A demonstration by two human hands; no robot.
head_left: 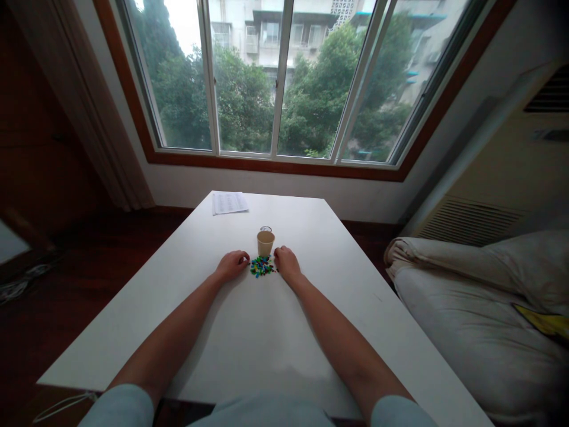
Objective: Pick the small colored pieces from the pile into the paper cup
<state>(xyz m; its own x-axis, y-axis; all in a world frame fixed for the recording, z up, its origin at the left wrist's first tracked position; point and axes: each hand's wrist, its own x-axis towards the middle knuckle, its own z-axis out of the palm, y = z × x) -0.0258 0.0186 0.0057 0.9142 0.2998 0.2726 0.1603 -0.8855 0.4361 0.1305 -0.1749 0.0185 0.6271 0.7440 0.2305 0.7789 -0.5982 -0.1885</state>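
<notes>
A small heap of colourful beads or tiny bricks (pixel 262 267), green, blue, yellow and dark, lies on the white table (pixel 262 332). Just behind it stands an upright tan paper cup (pixel 265 243), its mouth facing up. My left hand (pixel 233 265) rests at the left edge of the heap, fingers curled with the tips near the pieces. On the other side, my right hand (pixel 287 261) is close to the cup and the heap, its fingers also bent inward. Whatever either set of fingertips may hold is too small to make out.
Behind the cup lies a small thin ring-shaped item (pixel 265 228). Printed papers (pixel 230 203) lie at the table's far left corner. A padded sofa (pixel 471 314) flanks the table on the right, and a window (pixel 275 89) is beyond it.
</notes>
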